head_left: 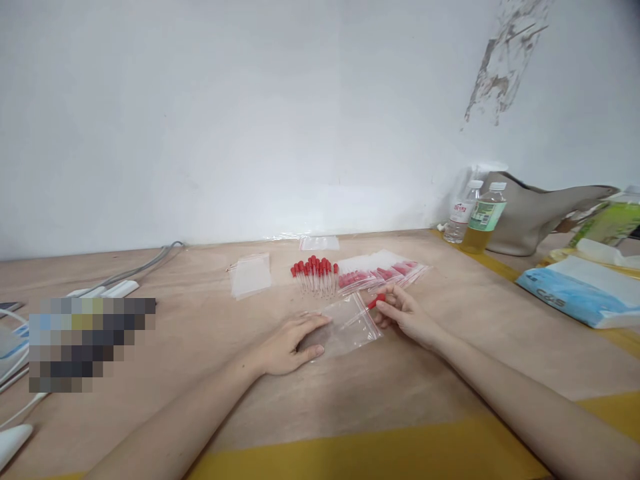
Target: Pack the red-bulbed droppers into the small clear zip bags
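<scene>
My left hand lies flat on the near end of a clear zip bag on the wooden table, fingers spread, holding it down. My right hand pinches a red-capped dropper at the bag's open right edge. Behind the bag stands a loose cluster of red-capped droppers. To its right lies a row of filled zip bags with red contents. A stack of unfilled clear bags lies to the left of the cluster.
Another clear bag lies by the wall. Two bottles, a beige bag and a blue tissue pack sit at the right. Cables and a white power strip lie at the left, near a blurred-out area.
</scene>
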A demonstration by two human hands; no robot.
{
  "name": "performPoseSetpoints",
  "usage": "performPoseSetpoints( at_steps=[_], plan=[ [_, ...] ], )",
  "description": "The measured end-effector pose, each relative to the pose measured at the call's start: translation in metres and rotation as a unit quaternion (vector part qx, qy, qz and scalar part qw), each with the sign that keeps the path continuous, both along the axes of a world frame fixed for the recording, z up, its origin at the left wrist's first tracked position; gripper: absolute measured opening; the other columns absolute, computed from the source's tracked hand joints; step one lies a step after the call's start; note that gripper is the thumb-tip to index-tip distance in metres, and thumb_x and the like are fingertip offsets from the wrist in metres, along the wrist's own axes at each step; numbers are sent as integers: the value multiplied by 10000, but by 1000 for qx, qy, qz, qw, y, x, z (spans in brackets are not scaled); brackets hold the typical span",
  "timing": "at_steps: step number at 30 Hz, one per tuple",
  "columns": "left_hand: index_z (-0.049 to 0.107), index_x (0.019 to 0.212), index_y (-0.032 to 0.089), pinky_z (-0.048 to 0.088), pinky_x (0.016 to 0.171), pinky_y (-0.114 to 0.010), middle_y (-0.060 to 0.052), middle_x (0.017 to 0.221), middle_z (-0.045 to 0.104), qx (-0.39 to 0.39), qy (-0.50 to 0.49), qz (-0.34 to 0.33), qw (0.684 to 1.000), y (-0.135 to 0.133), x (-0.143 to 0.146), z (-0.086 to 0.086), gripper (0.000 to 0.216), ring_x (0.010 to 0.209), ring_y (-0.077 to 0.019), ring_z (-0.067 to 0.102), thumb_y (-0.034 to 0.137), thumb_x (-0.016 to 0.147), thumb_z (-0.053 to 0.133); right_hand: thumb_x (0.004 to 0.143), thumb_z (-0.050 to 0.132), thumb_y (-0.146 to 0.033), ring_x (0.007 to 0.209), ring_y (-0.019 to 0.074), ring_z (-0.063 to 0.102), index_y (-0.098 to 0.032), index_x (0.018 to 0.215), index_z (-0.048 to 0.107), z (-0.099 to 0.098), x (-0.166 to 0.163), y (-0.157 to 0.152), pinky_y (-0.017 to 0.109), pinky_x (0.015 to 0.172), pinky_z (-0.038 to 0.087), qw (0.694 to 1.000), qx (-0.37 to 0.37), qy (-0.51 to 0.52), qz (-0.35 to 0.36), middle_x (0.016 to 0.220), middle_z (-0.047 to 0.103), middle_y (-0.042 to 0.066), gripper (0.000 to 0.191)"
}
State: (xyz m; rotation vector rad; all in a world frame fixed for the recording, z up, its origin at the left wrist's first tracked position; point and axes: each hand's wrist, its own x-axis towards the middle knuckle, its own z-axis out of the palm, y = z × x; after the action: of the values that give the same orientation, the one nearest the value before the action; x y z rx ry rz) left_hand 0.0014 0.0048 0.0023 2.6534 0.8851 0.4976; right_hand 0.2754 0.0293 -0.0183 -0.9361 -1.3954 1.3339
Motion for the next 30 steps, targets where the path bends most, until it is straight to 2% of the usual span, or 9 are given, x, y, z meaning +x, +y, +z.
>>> performPoseSetpoints(
  at_steps=[3, 5, 8, 11, 13, 15, 23, 26, 30],
  plan=[
    [334, 1295, 238, 298, 991, -378, -44, 1280, 446, 0, -1, -1, 1000, 0, 0, 0, 469, 1174, -205, 391, 335, 852, 457, 629, 679, -344, 532, 59, 492, -175, 796, 477, 0, 8, 3, 191, 515, 394, 996, 49, -56, 48, 663, 536, -46, 312],
    [334, 1295, 243, 297, 990, -387, -44, 1281, 445, 1, -2, -2, 1000, 0, 0, 0, 469, 1176, -211, 388, 336, 853, 457, 594, 709, -310, 581, 59, 507, -161, 744, 488, 1, 9, 5, 189, 535, 403, 993, 64, -59, 78, 774, 557, -16, 306],
    [327, 1302, 251, 290, 992, -397, -40, 1288, 440, 0, 2, -5, 1000, 0, 1, 0, 472, 1186, -218, 376, 340, 855, 452, 598, 705, -302, 565, 56, 521, -169, 738, 454, 2, 6, 4, 190, 485, 407, 989, 41, -51, 135, 960, 550, 21, 317],
    [325, 1306, 250, 278, 1000, -389, -41, 1284, 443, 1, 7, -13, 1000, 1, 2, 2, 471, 1186, -211, 377, 328, 858, 449, 638, 676, -303, 589, 70, 543, -186, 768, 428, 4, 0, 1, 210, 518, 435, 982, 20, -51, 182, 937, 573, 17, 304],
    [331, 1305, 247, 273, 1003, -385, -44, 1275, 452, 2, 4, -18, 1000, 1, 2, 3, 467, 1180, -208, 387, 318, 859, 448, 638, 677, -302, 666, 90, 558, -182, 757, 432, 4, -3, 1, 228, 600, 450, 980, 24, -65, 184, 828, 592, 3, 297],
    [339, 1302, 244, 293, 992, -379, -49, 1269, 460, -4, -6, -20, 1000, 1, 3, 3, 468, 1168, -208, 402, 321, 856, 456, 620, 689, -311, 669, 94, 553, -176, 730, 440, 3, -3, 2, 223, 610, 441, 982, 27, -83, 165, 735, 585, -11, 304],
    [476, 1211, 223, 344, 969, -349, -61, 1248, 489, -34, -32, -4, 999, 0, 1, 1, 381, 1136, -193, 453, 324, 844, 487, 618, 686, -357, 598, 90, 515, -151, 744, 540, -2, 4, 9, 219, 578, 406, 982, 14, -110, 154, 679, 577, -8, 283],
    [499, 1193, 230, 342, 972, -369, -59, 1250, 488, -38, -32, -11, 999, 1, 0, 2, 368, 1150, -203, 444, 326, 837, 496, 657, 643, -400, 589, 99, 487, -157, 675, 603, 0, 1, 6, 231, 574, 399, 971, 78, -172, 144, 652, 555, -2, 247],
    [519, 1176, 228, 349, 966, -386, -69, 1243, 495, -36, -39, -12, 999, 1, -1, 2, 365, 1144, -217, 451, 330, 826, 512, 752, 525, -432, 655, 123, 463, -172, 575, 629, 8, -3, 1, 247, 623, 395, 933, 212, -265, 125, 681, 515, 19, 331]
  ],
)
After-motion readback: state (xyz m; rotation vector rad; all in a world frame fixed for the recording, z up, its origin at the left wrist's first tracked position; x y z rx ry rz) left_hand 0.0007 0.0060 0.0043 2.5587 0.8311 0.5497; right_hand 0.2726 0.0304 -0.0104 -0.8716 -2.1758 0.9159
